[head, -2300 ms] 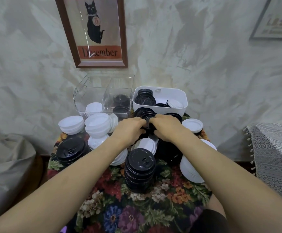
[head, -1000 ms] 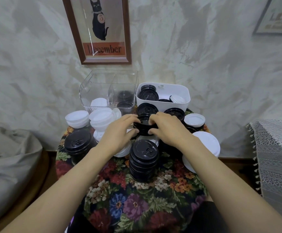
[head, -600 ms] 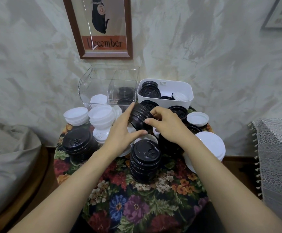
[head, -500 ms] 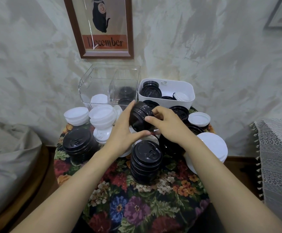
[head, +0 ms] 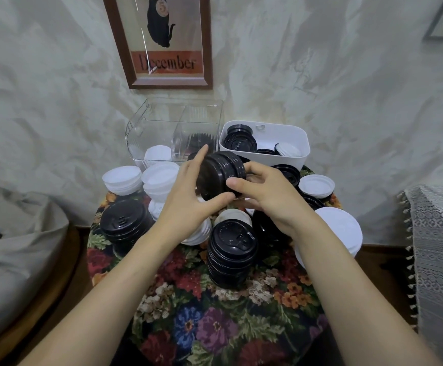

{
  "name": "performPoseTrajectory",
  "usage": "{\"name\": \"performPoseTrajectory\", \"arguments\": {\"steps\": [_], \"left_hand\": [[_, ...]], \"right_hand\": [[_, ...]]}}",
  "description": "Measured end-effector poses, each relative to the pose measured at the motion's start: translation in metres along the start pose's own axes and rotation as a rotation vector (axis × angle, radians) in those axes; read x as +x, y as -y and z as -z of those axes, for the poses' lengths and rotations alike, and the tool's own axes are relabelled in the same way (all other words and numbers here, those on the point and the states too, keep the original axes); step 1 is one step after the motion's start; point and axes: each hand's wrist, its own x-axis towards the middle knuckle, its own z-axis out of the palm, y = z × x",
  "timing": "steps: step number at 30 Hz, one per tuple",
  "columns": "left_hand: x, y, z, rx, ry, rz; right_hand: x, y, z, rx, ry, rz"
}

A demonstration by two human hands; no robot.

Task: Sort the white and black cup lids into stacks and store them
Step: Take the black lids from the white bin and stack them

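Black lid stack tilted on its side, lifted above the surface, clamped between left hand and right hand, fingers curled around both ends. Behind it: clear bin far left, white bin far right. Upright black stack nearer, white stacks left.

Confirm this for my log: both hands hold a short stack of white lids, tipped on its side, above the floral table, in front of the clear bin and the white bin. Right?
Not quite. The head view shows the stack of lids held between the left hand and the right hand is black, not white. The rest holds: it is tipped sideways above the table, before the clear bin and the white bin.
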Motion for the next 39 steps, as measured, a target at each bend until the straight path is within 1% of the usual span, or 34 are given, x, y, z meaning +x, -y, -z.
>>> {"name": "performPoseTrajectory", "arguments": {"steps": [3,11,14,33,39], "left_hand": [[-0.004,0.002,0.004,-0.102,0.031,0.058],[-0.010,-0.007,0.009,-0.151,0.051,0.093],[-0.010,-0.010,0.009,-0.180,0.051,0.103],[-0.008,-0.010,0.012,-0.152,0.060,0.142],[-0.008,-0.008,0.011,-0.150,0.046,0.126]], "right_hand": [[-0.002,-0.002,-0.001,-0.015,-0.016,0.027],[-0.003,-0.007,-0.002,-0.075,0.041,0.046],[-0.003,-0.008,-0.003,-0.110,0.035,0.067],[0.002,-0.018,-0.002,-0.099,0.053,0.080],[0.003,-0.018,-0.002,-0.130,0.048,0.086]]}}
